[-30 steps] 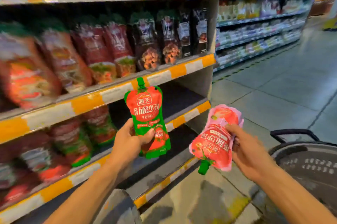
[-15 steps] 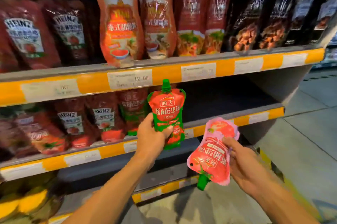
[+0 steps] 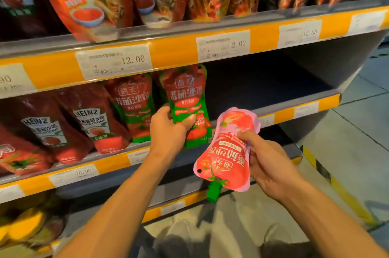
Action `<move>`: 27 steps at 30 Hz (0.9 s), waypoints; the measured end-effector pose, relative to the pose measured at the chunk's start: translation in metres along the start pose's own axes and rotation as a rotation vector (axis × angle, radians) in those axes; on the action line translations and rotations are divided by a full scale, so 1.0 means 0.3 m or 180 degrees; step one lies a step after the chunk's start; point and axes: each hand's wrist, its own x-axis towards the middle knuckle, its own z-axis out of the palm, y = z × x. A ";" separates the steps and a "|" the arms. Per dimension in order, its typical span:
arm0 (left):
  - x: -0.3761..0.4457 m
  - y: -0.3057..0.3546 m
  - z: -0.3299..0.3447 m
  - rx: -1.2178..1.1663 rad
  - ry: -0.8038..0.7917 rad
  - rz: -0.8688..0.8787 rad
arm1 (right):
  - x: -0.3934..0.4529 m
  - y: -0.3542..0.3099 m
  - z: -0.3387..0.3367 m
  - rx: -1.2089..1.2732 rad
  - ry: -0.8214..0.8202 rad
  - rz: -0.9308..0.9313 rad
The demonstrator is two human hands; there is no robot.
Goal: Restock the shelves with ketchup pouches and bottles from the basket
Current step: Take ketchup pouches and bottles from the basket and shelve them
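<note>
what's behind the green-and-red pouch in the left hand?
The green-and-red pouch, gripped by the left hand, sits at the middle shelf edge. Dark bare shelf space shows to its right, and a matching pouch stands to its left. Directly behind is covered.

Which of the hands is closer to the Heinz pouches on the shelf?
The left hand, gripping a green-edged pouch just right of the Heinz pouches. The right hand holds a pink pouch farther right.

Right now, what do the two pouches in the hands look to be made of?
Green pouch: glossy flexible plastic film, likely; it creases and dents under the left hand. Pink pouch: similar soft shiny film, bulging; its green spout looks like rigid plastic.
</note>
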 end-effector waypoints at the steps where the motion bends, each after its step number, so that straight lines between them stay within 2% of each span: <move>1: 0.014 0.010 -0.002 -0.0007 0.0061 0.0058 | 0.002 -0.003 0.001 -0.0024 0.0019 -0.0028; 7: 0.071 0.010 -0.016 0.0149 0.0293 0.0318 | 0.014 -0.014 -0.002 -0.0245 0.0146 -0.0085; 21: 0.089 -0.052 -0.001 0.0540 0.0319 0.0627 | 0.022 -0.040 -0.025 -0.0102 0.0258 0.0021; 27: 0.097 -0.050 0.020 0.0464 0.0301 0.0570 | 0.018 -0.041 -0.034 -0.0102 0.0297 0.0000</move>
